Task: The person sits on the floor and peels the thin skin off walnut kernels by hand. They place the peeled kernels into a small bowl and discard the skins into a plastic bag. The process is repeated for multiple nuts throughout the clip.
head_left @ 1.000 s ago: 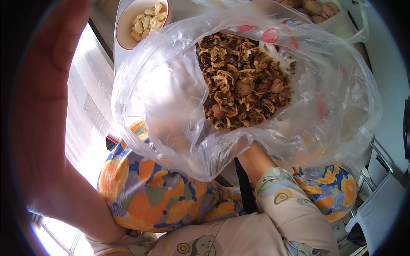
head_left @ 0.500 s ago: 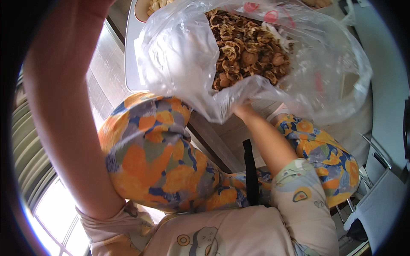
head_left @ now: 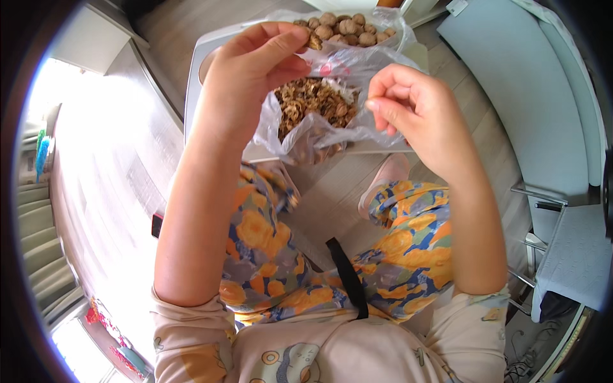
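Observation:
Raised over the table, my left hand (head_left: 255,60) pinches a dark brown piece of walnut shell (head_left: 314,42) between thumb and fingertips. To its right, my right hand (head_left: 408,105) is closed with thumb against forefinger; whatever it may hold is too small to make out. Below and between them, a clear plastic bag (head_left: 306,143) lies open on the table, filled with broken walnut shells (head_left: 313,102). Behind it, whole walnuts (head_left: 348,29) sit in another bag. A bowl is mostly hidden behind my left forearm.
The light table (head_left: 191,108) stands in front of my knees, its rounded edge at the left. My slippered foot (head_left: 388,175) rests on the wooden floor by the table. On the right are a grey-blue panel (head_left: 517,83) and a cloth-covered metal-framed seat (head_left: 575,262).
My right hand has left the bag's near edge and risen above its right side. My left hand has come into view with the shell piece. The view has shifted, showing the whole walnuts.

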A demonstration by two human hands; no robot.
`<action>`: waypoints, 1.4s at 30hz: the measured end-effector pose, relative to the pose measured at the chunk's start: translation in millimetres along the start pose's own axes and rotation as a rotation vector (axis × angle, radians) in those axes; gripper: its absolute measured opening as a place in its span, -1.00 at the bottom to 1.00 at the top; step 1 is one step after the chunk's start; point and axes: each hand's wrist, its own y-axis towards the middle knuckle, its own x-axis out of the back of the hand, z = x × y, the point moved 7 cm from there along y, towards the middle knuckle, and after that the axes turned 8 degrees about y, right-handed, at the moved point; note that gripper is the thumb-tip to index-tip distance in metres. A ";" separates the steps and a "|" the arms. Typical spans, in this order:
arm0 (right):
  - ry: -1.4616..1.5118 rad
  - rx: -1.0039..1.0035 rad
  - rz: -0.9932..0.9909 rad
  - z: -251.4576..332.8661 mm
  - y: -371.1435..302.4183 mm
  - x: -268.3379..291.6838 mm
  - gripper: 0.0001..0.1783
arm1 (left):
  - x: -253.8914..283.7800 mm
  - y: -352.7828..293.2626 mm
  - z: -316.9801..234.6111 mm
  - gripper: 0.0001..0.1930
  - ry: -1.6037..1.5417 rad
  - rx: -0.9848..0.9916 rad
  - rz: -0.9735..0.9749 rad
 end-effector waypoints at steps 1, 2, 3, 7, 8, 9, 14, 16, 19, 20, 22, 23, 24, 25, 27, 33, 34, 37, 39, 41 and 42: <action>0.017 0.035 -0.070 -4.0 1.4 7.9 -0.96 | -6.5 7.4 -3.5 -0.82 -0.041 -0.003 0.029; 0.048 0.070 -0.125 -11.9 5.6 9.8 -0.95 | -10.6 11.4 -0.5 -0.83 -0.064 0.017 0.032; 0.002 0.077 -0.211 -14.3 8.8 11.6 -0.94 | -15.6 16.6 -0.7 -0.83 -0.037 0.042 0.048; -0.205 0.195 -0.267 -15.8 15.9 6.9 -0.91 | -16.2 17.4 39.7 -0.81 0.136 0.233 0.115; -0.202 0.136 -0.259 -20.2 16.7 10.6 -0.91 | -14.2 15.3 48.6 -0.81 0.212 0.278 0.138; -0.199 0.079 -0.250 -23.9 18.2 12.8 -0.91 | -15.5 14.2 53.0 -0.84 0.335 0.252 0.251; -0.208 -0.014 -0.247 -35.8 18.1 10.2 -0.83 | -45.2 -11.8 57.1 -0.86 0.749 0.121 0.489; -0.297 -0.091 -0.137 -44.0 19.0 3.9 -0.86 | -46.6 -26.1 64.9 -0.87 0.608 0.399 0.601; -0.212 -0.054 -0.014 -55.9 18.4 -20.7 -0.92 | -44.4 -38.7 65.9 -0.87 0.502 0.630 0.680; -0.340 -0.069 0.160 -62.9 12.5 -31.4 -0.90 | -38.1 -33.9 64.5 -0.87 0.523 0.540 0.608; -0.584 -0.208 0.513 -79.3 -4.0 -45.3 -0.85 | -25.4 -25.2 62.0 -0.86 0.565 0.359 0.465; -0.538 -0.210 0.402 -75.3 0.6 -40.2 -0.88 | -18.8 -21.0 60.6 -0.82 0.628 0.361 0.376; -0.492 -0.212 0.290 -69.9 5.0 -34.8 -0.91 | -16.7 -16.7 56.5 -0.82 0.648 0.302 0.296; -0.445 -0.206 0.179 -62.1 8.8 -28.3 -0.94 | -15.5 -14.0 49.0 -0.81 0.672 0.237 0.211; -0.209 -0.290 0.060 -55.1 13.5 -17.9 -0.94 | -14.9 -13.3 40.8 -0.72 0.664 0.113 0.117; 0.565 -0.201 -0.067 -53.2 15.4 -25.3 -0.74 | -24.3 -16.0 24.7 -0.61 0.793 -0.092 0.019; 0.618 -0.208 -0.024 -56.4 14.0 -30.5 -0.74 | -25.5 -17.0 23.7 -0.61 0.794 -0.112 -0.002; 0.683 -0.195 -0.018 -57.8 11.7 -31.3 -0.76 | -28.8 -19.9 20.7 -0.63 0.719 -0.163 -0.013; 0.757 -0.219 -0.046 -56.7 12.4 -28.7 -0.78 | -26.8 -20.7 22.1 -0.68 0.554 -0.153 0.001; 0.788 -0.194 -0.079 -52.0 11.0 -26.1 -0.79 | -24.1 -20.8 24.1 -0.72 0.348 -0.055 0.029; 0.802 -0.182 -0.094 -50.5 9.9 -25.6 -0.79 | -22.6 -20.9 25.9 -0.74 0.245 -0.007 0.041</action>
